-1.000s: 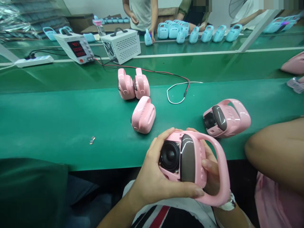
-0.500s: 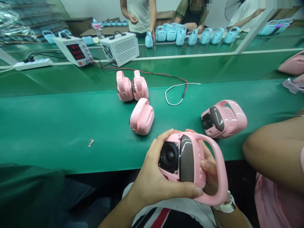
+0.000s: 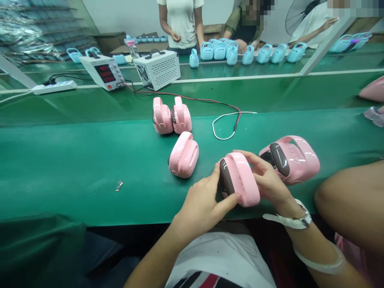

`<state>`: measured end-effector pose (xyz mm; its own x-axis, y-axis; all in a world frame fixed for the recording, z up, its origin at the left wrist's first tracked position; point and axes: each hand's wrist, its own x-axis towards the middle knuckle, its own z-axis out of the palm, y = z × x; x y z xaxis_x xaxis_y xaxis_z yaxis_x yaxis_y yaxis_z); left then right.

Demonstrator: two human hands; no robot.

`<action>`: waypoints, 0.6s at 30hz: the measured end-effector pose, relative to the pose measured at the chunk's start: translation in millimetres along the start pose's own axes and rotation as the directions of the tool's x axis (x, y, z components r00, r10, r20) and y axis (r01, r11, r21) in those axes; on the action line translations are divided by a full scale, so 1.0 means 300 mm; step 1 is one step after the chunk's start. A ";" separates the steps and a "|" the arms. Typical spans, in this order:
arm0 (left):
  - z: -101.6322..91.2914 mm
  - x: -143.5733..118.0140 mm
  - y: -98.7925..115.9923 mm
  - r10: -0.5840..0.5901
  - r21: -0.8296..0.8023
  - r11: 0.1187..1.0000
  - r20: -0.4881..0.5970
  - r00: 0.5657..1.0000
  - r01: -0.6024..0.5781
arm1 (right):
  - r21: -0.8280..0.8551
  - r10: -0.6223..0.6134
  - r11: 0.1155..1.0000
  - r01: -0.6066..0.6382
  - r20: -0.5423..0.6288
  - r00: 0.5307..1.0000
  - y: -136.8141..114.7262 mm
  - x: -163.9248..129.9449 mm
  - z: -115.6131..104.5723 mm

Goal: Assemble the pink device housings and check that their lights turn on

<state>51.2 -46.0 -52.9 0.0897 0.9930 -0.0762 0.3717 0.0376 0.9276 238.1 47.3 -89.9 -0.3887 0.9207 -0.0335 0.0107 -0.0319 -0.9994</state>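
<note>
Between my two hands is a pink portable speaker (image 3: 240, 178), its handle up and its dark panel turned to the left, at the near edge of the green bench. My left hand (image 3: 204, 196) grips its left side, thumb by the base of the handle. On the far right side, my right hand (image 3: 267, 176) holds it with the fingers partly hidden behind the body. Just right of that hand, another pink speaker (image 3: 295, 160) lies tilted. To the left, one pink speaker (image 3: 183, 155) stands on the bench, with two more pink speakers (image 3: 163, 116) behind it.
Two small chips (image 3: 119, 185) lie at left. A red-and-white cable (image 3: 223, 138) loops over the bench from a power supply (image 3: 102, 72). Beyond the rail, several blue speakers (image 3: 219, 50) stand before people. A neighbour's arm (image 3: 351, 196) rests close on the right.
The held speaker has moved away from my body and down to the bench, turning from its speaker face up to handle up. My hands went with it. The view has shifted slightly.
</note>
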 end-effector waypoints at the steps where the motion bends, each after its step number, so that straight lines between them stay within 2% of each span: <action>1: -0.042 -0.012 0.019 0.054 0.016 0.998 -0.067 0.996 -0.053 | 0.002 0.019 1.000 -0.019 0.012 1.000 0.000 0.007 -0.005; 2: -0.089 -0.020 0.030 0.109 0.007 0.994 -0.182 0.977 -0.110 | 0.000 0.037 0.999 -0.037 0.024 0.999 -0.002 0.011 -0.009; 3: -0.138 -0.019 0.032 0.150 -0.018 0.986 -0.333 0.931 -0.165 | -0.013 0.053 0.999 -0.053 0.031 0.998 -0.006 0.012 -0.012; 4: -0.185 -0.008 0.024 0.149 -0.053 0.979 -0.480 0.865 -0.198 | -0.042 0.065 0.997 -0.064 0.032 0.997 -0.011 0.010 -0.014; 5: -0.227 0.012 0.009 0.105 -0.123 0.971 -0.557 0.824 -0.206 | -0.086 0.072 0.994 -0.069 0.026 0.997 -0.017 0.007 -0.018; 6: -0.260 0.041 -0.013 0.009 -0.232 0.960 -0.538 0.843 -0.159 | -0.141 0.077 0.987 -0.074 0.017 0.997 -0.024 0.002 -0.024; 8: -0.301 0.105 -0.058 -0.127 -0.317 0.948 -0.443 0.888 -0.022 | -0.242 0.073 0.967 -0.077 -0.028 0.997 -0.037 -0.014 -0.038; 10: -0.312 0.155 -0.090 -0.181 -0.320 0.945 -0.321 0.930 0.074 | -0.306 0.027 0.949 -0.072 -0.146 0.989 -0.049 -0.043 -0.047; 12: -0.309 0.171 -0.099 -0.203 -0.290 0.947 -0.199 0.959 0.140 | -0.336 -0.072 0.941 -0.037 -0.307 0.949 -0.062 -0.089 -0.038; 14: -0.304 0.163 -0.097 -0.235 -0.256 0.945 -0.108 0.966 0.202 | -0.334 -0.216 0.940 0.075 -0.410 0.886 -0.077 -0.147 -0.003; 15: -0.301 0.155 -0.097 -0.260 -0.242 0.942 -0.087 0.962 0.232 | -0.331 -0.300 0.930 0.163 -0.418 0.857 -0.084 -0.176 0.023; 18: -0.289 0.149 -0.105 -0.322 -0.214 0.932 -0.116 0.939 0.293 | -0.328 -0.532 0.840 0.432 -0.345 0.773 -0.100 -0.244 0.112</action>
<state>-36.6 6.9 -53.9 -0.1426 0.9337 -0.3283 0.1751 0.3503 0.9201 235.3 -32.3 -57.3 0.0113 0.8629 0.5053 0.1434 0.4987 -0.8548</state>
